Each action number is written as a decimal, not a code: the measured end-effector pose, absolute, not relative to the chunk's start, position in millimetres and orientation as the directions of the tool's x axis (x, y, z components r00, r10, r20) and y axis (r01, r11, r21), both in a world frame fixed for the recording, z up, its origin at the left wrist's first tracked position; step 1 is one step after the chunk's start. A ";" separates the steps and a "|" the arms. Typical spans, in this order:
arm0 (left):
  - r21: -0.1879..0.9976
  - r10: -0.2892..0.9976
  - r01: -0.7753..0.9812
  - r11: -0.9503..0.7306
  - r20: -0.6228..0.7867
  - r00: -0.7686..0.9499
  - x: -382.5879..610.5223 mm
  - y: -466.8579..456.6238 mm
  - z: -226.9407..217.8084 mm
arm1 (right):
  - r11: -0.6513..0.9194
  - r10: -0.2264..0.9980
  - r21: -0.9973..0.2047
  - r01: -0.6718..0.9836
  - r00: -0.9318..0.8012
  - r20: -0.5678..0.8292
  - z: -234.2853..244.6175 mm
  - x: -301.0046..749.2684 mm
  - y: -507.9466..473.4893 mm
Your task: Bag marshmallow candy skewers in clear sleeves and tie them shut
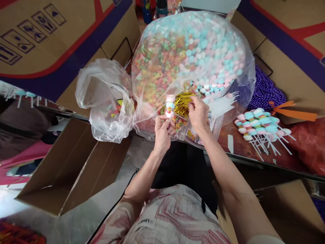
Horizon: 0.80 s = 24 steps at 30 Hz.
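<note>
My left hand [162, 132] is closed round the stick of a candy skewer [170, 105], which stands upright with stacked pink, white and blue sweets. My right hand [198, 113] is pinched at a bundle of gold twist ties [181, 102] just right of the skewer. Both hands work in front of a big clear plastic bag [193, 57] full of coloured ring sweets and pastel round sweets. White sticks [222, 101] lie beside my right hand.
A pile of finished candy skewers [259, 127] lies on the dark table [243, 149] to the right. A smaller clear bag [106, 98] sits to the left. An open cardboard box [68, 169] stands below left. Large cartons flank both sides; purple beads [266, 89] at right.
</note>
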<state>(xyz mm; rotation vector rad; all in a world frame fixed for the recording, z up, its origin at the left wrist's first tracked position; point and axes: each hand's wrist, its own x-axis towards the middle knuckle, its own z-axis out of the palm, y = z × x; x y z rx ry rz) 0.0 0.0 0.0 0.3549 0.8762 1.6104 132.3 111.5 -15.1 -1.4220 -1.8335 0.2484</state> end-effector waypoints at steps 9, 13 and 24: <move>0.693 0.945 -0.720 0.001 -0.236 -0.226 -1.7 4.4 1.7 | 0.305 0.911 -0.526 0.794 -0.082 0.405 5.6 144.6 98.3; 0.693 0.939 -0.721 0.017 -0.260 -0.227 0.5 5.5 3.0 | 0.243 0.948 -0.689 0.683 -0.017 0.318 21.7 161.7 78.4; 0.732 0.979 -0.664 0.152 -0.205 -0.002 23.2 -8.2 5.0 | 0.041 0.996 -0.986 0.164 0.067 0.052 14.2 141.9 -7.9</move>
